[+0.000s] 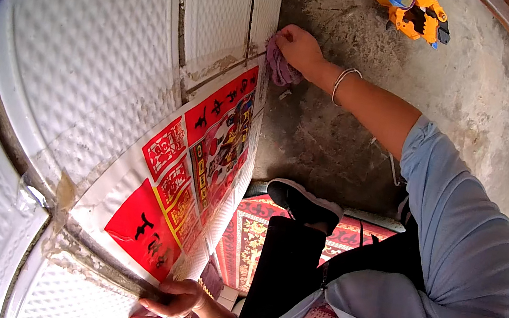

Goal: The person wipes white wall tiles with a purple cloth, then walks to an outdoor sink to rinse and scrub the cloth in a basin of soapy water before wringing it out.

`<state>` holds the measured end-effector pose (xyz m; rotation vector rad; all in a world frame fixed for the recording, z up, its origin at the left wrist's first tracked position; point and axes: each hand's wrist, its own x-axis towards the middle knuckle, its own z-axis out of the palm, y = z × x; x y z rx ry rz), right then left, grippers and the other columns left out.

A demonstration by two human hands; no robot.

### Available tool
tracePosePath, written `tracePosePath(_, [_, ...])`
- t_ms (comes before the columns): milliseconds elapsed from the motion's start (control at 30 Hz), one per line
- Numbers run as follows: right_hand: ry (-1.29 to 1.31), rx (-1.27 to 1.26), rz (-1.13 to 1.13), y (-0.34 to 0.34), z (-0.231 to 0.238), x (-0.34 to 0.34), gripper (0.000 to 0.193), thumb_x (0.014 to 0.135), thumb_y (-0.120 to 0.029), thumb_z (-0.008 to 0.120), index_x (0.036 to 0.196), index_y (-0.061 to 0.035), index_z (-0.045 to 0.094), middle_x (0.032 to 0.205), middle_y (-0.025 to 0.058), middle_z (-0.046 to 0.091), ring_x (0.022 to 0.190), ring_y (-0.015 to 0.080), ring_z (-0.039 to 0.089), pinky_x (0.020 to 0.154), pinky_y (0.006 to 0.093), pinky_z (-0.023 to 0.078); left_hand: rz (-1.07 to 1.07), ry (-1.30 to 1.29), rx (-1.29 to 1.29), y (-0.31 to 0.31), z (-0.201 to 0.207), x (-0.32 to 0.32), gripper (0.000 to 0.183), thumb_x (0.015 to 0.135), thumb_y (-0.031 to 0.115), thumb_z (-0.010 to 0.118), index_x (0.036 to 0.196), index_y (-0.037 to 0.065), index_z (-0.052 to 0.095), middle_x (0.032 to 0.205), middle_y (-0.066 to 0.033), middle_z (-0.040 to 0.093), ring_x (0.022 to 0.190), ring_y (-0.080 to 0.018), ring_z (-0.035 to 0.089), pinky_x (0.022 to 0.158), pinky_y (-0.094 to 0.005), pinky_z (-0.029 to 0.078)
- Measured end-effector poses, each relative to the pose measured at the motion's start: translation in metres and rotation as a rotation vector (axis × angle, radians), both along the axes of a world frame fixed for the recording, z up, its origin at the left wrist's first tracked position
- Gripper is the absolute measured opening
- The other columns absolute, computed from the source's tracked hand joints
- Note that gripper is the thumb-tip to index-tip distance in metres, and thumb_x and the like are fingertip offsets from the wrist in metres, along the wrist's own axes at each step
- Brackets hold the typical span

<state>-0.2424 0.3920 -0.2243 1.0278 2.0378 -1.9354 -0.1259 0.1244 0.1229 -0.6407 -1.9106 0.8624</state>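
A crumpled purple cloth (278, 67) is bunched under my right hand (300, 47), whose fingers are curled round it. It presses against the white tiled wall (93, 38), just beyond the far end of a red printed poster (142, 228). The poster is stuck on the tiles, with a whitish border, black characters and a colourful picture. At its near end, my left hand (175, 301) rests against the wall's edge with fingers stretched out and nothing in them. Brownish residue (65, 194) marks the tile joint by the poster's left corner.
On the grey concrete floor (362, 76) lies an orange toy (418, 15) with blue parts. A thin white hooked piece (394, 169) lies below my right forearm. My black shoe (304, 202) is beside the wall, near a red patterned mat (248, 239).
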Motion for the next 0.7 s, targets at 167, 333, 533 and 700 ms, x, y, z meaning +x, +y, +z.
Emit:
tracePosePath(167, [0.169, 0.003, 0.056, -0.017, 0.022, 0.010, 0.025, 0.088, -0.022, 0.056, 0.102, -0.0008, 0.056, 0.089, 0.0142, 0.063, 0.081, 0.0271, 0.061, 0.073, 0.0376, 0.047, 0.028, -0.011, -0.010, -0.003, 0.005, 0.005, 0.039, 0.094, 0.029, 0.049, 0.122, 0.003, 0.052, 0.134, -0.0229, 0.042, 0.126, -0.0369, 0.039, 0.104, -0.0528, 0.024])
tracePosePath(333, [0.113, 0.225, 0.102, -0.005, -0.001, 0.002, 0.016, 0.087, -0.017, 0.056, 0.095, -0.0030, 0.056, 0.078, 0.0146, 0.062, 0.072, 0.0275, 0.061, 0.066, 0.0373, 0.047, 0.011, 0.001, 0.001, 0.002, 0.002, 0.000, 0.038, 0.094, 0.028, 0.049, 0.122, 0.002, 0.052, 0.134, -0.0231, 0.042, 0.127, -0.0377, 0.038, 0.104, -0.0529, 0.023])
tracePosePath(533, [0.344, 0.097, -0.009, -0.008, 0.011, 0.006, 0.015, 0.086, -0.017, 0.057, 0.093, -0.0034, 0.056, 0.078, 0.0131, 0.062, 0.070, 0.0280, 0.060, 0.065, 0.0363, 0.047, 0.031, 0.004, -0.022, -0.001, 0.000, 0.002, 0.040, 0.094, 0.029, 0.048, 0.122, 0.001, 0.051, 0.135, -0.0236, 0.041, 0.126, -0.0376, 0.038, 0.104, -0.0533, 0.023])
tracePosePath(700, [0.269, 0.180, 0.015, 0.003, -0.004, 0.004, 0.016, 0.086, -0.017, 0.058, 0.093, -0.0032, 0.055, 0.077, 0.0120, 0.063, 0.068, 0.0250, 0.060, 0.064, 0.0349, 0.047, 0.021, -0.006, -0.017, 0.002, 0.001, 0.002, 0.040, 0.094, 0.029, 0.048, 0.122, 0.001, 0.052, 0.135, -0.0239, 0.041, 0.126, -0.0379, 0.038, 0.104, -0.0533, 0.022])
